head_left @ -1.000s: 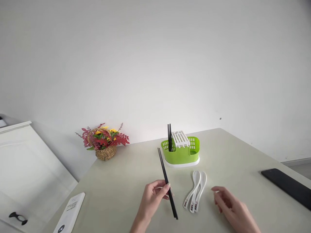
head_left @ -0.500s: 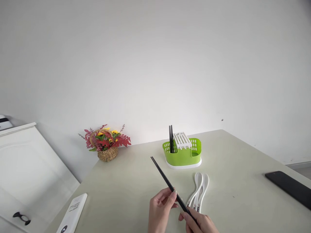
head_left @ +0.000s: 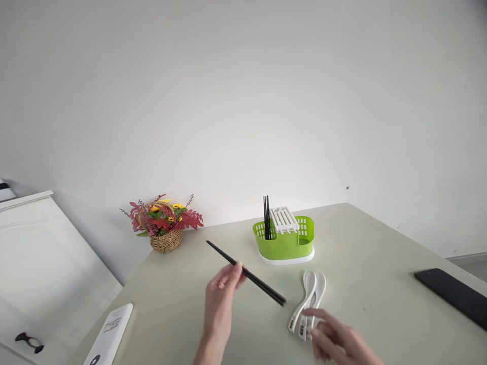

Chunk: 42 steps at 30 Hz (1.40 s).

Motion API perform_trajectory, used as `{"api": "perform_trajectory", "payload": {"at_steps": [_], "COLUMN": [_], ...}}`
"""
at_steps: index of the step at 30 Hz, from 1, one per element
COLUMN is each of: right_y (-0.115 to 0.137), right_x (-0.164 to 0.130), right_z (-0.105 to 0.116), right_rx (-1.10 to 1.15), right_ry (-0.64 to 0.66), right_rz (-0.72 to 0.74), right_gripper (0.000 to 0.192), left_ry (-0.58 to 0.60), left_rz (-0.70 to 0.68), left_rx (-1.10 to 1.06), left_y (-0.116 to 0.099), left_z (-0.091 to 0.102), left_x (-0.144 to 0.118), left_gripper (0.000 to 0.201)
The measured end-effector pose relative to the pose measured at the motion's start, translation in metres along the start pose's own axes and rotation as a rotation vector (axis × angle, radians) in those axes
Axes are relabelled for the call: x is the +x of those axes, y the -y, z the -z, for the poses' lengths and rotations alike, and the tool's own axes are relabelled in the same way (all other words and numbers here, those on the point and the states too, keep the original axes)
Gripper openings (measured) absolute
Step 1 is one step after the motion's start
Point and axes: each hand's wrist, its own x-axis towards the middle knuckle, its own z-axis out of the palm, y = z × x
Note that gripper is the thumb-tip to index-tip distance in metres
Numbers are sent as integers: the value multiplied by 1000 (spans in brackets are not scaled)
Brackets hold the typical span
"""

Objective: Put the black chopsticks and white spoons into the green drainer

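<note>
Left hand (head_left: pixel 220 289) pinching black chopsticks (head_left: pixel 246 274) mid-shaft above the table's middle; tips should tilt upright toward the green cutlery holder (head_left: pixel 284 243) near the far edge, while right hand's (head_left: pixel 335 342) fingers rest loosely apart on white spoons (head_left: pixel 309 301).

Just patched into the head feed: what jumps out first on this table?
The left hand holds black chopsticks slanted above the table's middle. Behind them a lime-green cutlery holder stands with more black chopsticks upright in its left compartment. The right hand touches the handles of the white spoons lying in front of the holder.
</note>
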Motion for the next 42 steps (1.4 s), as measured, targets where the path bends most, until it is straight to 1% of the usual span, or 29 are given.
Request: {"api": "perform_trajectory", "payload": {"at_steps": [1,3,5,6,8,10,13,16,20,25,31,33,36,38,42], "right_y": [-4,-17,-32,-38,-47,-49,-47,-49,-54,-54,-51,-49,-48,-47,-46], "right_x": [2,7,9,10,9,8,9,11,15,15,14,14,13,13,13], "right_z": [17,50,74,81,87,86,83,84,87,87,86,86,85,85,85], "right_rx": [-37,-128,-207,-238,-290,-325,-358,-374,-384,-387,-392,-388,-386,-392,-404], "right_ry": [-19,-173,-323,-370,-410,-396,-366,-342,-326,-315,-325,-335,-344,-344,-341], "right_rz": [-1,-56,-134,-165,-196,-197,-186,-175,-172,-175,-180,-172,-166,-167,-166], "right_gripper": [53,49,49,49,49,49,48,48,47,44,43,43,43,43,43], "left_ry": [-49,-164,-248,-259,-234,-199,-156,-97,-33,21,-10,-5,19,15,-52], "left_rz": [-47,-142,-235,-284,-393,-482,-483,-456,-435,-429,-448,-442,-441,-448,-436], "left_rx": [-15,-39,-30,0,141,339,482,566,667,768,839,839,819,797,755], "left_y": [-8,-23,-34,-37,-37,-29,-8,13,34,46,57,60,63,65,73], "left_z": [-1,-5,-15,-21,-35,-49,-65,-75,-82,-85,-80,-78,-71,-63,-36], "left_x": [10,32,56,69,96,125,162,185,199,208,218,221,223,224,218], "left_gripper": [40,42,44,45,45,44,39,31,27,25,36,40,49,57,65]}}
